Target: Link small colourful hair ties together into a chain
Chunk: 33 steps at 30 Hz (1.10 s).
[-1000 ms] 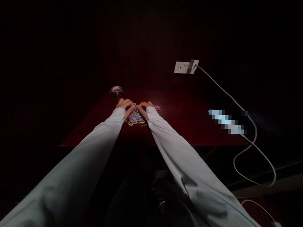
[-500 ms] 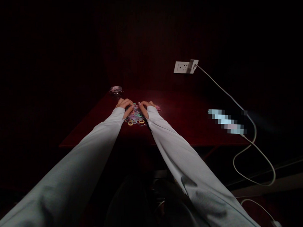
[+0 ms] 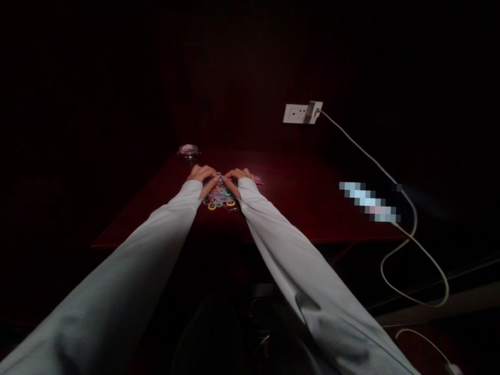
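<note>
A heap of small coloured elastic rings (image 3: 219, 199) lies on a dark red table (image 3: 298, 203), far from me in dim light. My left hand (image 3: 203, 176) rests at the heap's left side with its fingers curled inward onto the rings. My right hand (image 3: 235, 177) sits at the right side, fingers also curled toward the middle. The fingertips of both hands nearly meet over the heap. Whatever they pinch is too small and dark to make out. Pale grey sleeves cover both arms.
A small clear container (image 3: 188, 151) with pinkish contents stands behind the left hand. A few more rings (image 3: 258, 180) lie right of the right hand. A white wall socket (image 3: 296, 113) holds a charger (image 3: 313, 111), whose cable (image 3: 412, 237) loops off the table's right edge.
My fingertips moved slightly closer together over the heap. The camera view drifted a little, shifting everything left.
</note>
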Motion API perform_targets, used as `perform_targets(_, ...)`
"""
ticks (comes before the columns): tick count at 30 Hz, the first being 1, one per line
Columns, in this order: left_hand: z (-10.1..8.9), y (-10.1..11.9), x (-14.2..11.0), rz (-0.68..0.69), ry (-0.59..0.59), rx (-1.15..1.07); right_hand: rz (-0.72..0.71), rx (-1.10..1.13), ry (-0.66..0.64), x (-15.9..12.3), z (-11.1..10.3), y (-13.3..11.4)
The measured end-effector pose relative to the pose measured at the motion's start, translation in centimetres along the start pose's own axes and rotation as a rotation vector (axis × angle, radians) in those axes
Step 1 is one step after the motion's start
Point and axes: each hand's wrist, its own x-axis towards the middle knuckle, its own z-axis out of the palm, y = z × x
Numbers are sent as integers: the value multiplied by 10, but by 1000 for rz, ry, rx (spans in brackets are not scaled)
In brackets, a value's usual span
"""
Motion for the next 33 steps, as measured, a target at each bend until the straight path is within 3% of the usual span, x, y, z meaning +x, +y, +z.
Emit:
perform_targets(7,8,-19,5,12,-1,28,-8,0,9,-2,-4,-2)
perform_targets(17,9,-17,7,-20,-20,44,-2,-51,16,-1,-7,-4)
perform_targets(33,7,-19,7,-13,73,78,74,-142,75,-1,-11,-2)
